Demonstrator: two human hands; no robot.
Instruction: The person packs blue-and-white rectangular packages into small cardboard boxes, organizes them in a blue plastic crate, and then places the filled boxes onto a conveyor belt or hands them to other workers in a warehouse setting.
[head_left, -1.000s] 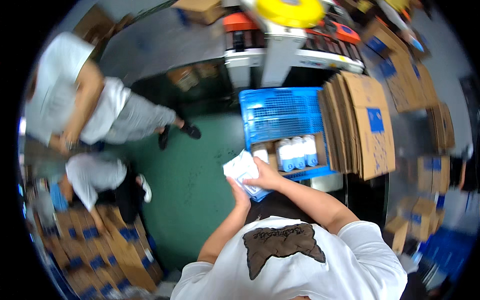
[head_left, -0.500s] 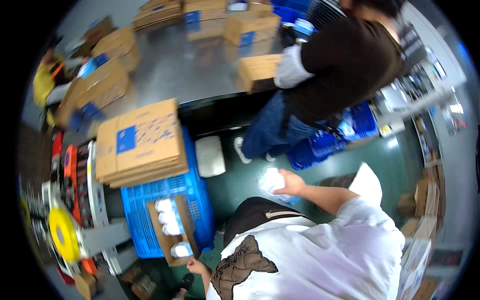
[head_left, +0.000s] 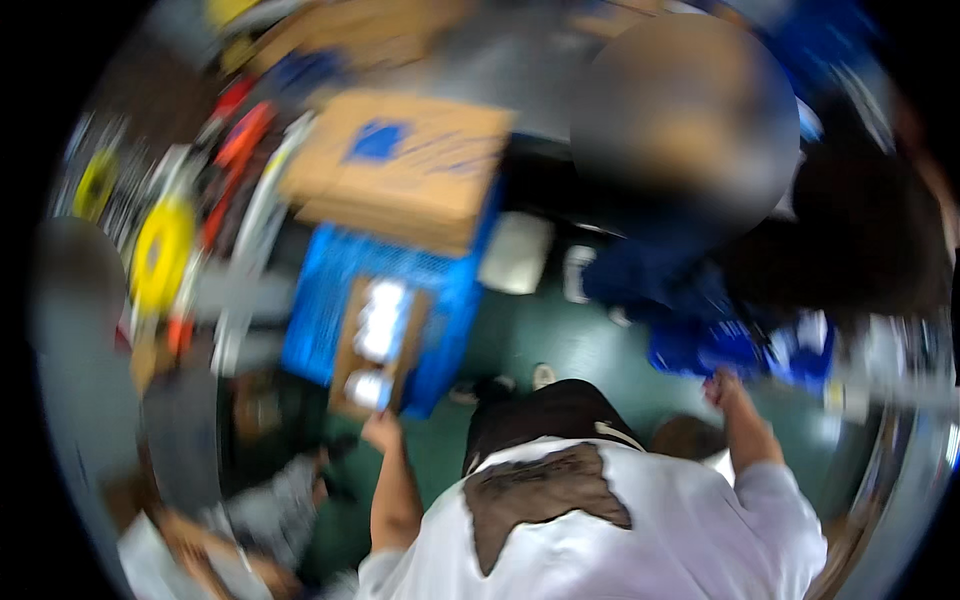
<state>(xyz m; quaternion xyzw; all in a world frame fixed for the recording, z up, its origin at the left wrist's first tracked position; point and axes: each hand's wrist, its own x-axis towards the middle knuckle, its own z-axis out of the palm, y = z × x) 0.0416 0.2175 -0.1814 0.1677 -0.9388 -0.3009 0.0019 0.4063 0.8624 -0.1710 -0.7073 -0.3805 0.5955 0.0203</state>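
Note:
A small open cardboard box rests on an upturned-looking blue plastic crate to my left. Several white wrapped bundles lie in a row inside it, and one more white bundle sits apart at the near end. My left hand is at the box's near right corner, its fingers closed on the edge there. Out to the right, my right hand is stretched toward blue baskets on the floor. Motion smears its fingers, and no bundle shows in it.
Flattened cartons are stacked on the crate's far part. A co-worker in dark clothes stands ahead at right, by a metal table. A white stool stands between. At left is equipment with a yellow disc.
The view has swung, so the box and crate sit further up the picture. My right hand has reached further right; the white bundle it held no longer shows there. My left hand stays at the box corner.

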